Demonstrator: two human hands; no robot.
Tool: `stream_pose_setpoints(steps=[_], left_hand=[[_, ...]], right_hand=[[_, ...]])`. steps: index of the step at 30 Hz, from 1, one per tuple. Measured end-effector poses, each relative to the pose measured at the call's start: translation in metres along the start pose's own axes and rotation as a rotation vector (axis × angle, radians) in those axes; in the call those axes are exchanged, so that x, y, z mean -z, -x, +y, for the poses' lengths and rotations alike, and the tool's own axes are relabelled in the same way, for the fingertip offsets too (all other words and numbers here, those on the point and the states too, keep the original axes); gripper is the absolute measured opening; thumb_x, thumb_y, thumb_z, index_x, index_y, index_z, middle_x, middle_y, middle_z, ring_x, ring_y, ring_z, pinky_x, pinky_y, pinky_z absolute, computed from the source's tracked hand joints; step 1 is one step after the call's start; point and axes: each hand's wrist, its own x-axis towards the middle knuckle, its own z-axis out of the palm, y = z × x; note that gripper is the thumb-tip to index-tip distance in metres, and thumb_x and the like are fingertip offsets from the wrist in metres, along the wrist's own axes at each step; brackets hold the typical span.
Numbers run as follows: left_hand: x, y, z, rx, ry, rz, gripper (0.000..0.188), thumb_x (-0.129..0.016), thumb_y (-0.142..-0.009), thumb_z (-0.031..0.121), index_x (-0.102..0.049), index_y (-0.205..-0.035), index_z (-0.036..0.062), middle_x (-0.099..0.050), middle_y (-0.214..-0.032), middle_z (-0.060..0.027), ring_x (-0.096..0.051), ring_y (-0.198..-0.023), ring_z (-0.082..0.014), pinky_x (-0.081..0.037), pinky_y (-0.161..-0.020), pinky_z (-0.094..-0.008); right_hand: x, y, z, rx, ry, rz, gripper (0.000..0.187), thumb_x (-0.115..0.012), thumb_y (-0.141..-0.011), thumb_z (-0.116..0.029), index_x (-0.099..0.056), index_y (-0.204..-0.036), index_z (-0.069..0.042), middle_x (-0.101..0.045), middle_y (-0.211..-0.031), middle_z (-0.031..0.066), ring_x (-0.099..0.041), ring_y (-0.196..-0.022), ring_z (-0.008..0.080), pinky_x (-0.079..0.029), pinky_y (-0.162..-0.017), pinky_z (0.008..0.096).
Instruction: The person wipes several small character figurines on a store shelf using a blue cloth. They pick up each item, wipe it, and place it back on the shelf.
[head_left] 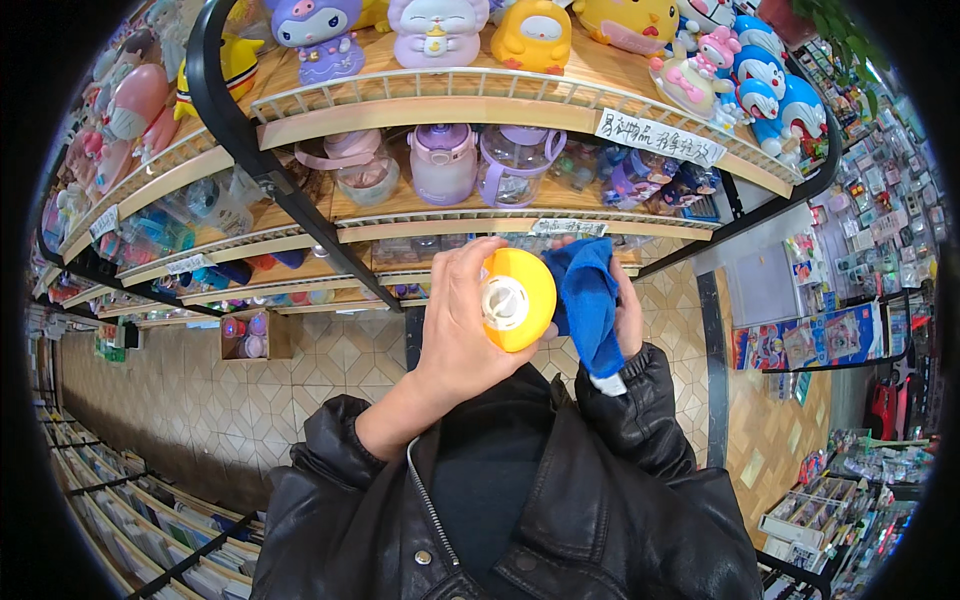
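Observation:
My left hand [455, 310] is wrapped round a rounded yellow object [535, 298], which looks like a coin bank. Its end with a round white plug [505, 303] faces me; the rest of its shape is hidden. My right hand [628, 312] grips a blue cloth [590, 290] just to the right of the yellow object. Part of the cloth hangs down, with a white tag at its lower corner. The cloth covers most of the right hand's fingers. Both hands are in front of my chest, near the lower edges of the shelves.
Ahead stands a shelf rack with a low rail [400, 88]; cartoon figurines [535, 38] line its top. Lilac cups [443, 165] fill the shelf below. A black post [270, 175] rises left of my hands. A small box [255, 337] sits low at left; packaged goods [830, 340] hang at right.

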Motion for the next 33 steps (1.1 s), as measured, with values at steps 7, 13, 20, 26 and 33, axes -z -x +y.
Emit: stream_pose_setpoints(steps=[7, 13, 20, 26, 33], left_hand=[[-0.004, -0.006, 0.002, 0.274, 0.116, -0.054, 0.100, -0.093, -0.061, 0.022, -0.037, -0.141, 0.0042, -0.050, -0.129, -0.0142, -0.053, -0.117, -0.0261, -0.044, -0.101, -0.0373], [-0.024, -0.019, -0.002, 0.499, 0.635, -0.144, 0.110, -0.090, -0.065, 0.018, -0.024, -0.152, 0.0059, -0.046, -0.138, -0.0151, -0.050, -0.126, -0.0251, -0.040, -0.108, -0.0375], [-0.052, -0.028, -0.009, 0.100, 0.261, -0.366, 0.097, -0.076, -0.077, 0.024, -0.022, -0.155, 0.0035, -0.040, -0.145, -0.0193, -0.043, -0.126, -0.0371, -0.035, -0.110, -0.0456], [-0.073, -0.034, -0.011, 0.121, 0.313, -0.422, 0.079, -0.078, -0.077, 0.020, -0.038, -0.144, 0.0034, -0.038, -0.148, -0.0205, -0.039, -0.134, -0.0385, -0.033, -0.112, -0.0464], [-0.083, -0.048, -0.017, 0.032, 0.290, -0.400, 0.085, -0.077, -0.076, 0.028, -0.036, -0.145, -0.0002, -0.036, -0.150, -0.0176, -0.044, -0.134, -0.0295, -0.036, -0.111, -0.0397]], right_hand=[[-0.015, 0.000, -0.017, -0.001, -0.160, 0.014, 0.067, -0.030, -0.104, -0.056, -0.049, -0.136, -0.001, -0.058, -0.134, 0.0194, -0.060, -0.118, 0.0319, -0.048, -0.103, 0.0432], [-0.032, -0.002, -0.044, 0.499, 0.591, -0.432, 0.045, -0.056, -0.096, -0.041, -0.058, -0.124, -0.006, -0.054, -0.133, 0.0159, -0.052, -0.127, 0.0336, -0.041, -0.108, 0.0474], [-0.019, -0.012, -0.044, 1.002, 1.302, -0.372, 0.041, -0.078, -0.072, -0.004, -0.068, -0.112, -0.010, -0.058, -0.122, 0.0151, -0.055, -0.121, 0.0399, -0.047, -0.100, 0.0483], [-0.008, -0.009, -0.049, 0.985, 1.247, -0.215, 0.038, -0.072, -0.078, 0.002, -0.063, -0.114, -0.005, -0.064, -0.107, 0.0148, -0.063, -0.102, 0.0362, -0.052, -0.086, 0.0419], [-0.004, 0.003, -0.058, 1.134, 1.382, -0.299, 0.040, -0.077, -0.077, -0.010, -0.065, -0.116, -0.010, -0.061, -0.118, 0.0104, -0.053, -0.124, 0.0363, -0.036, -0.109, 0.0546]])
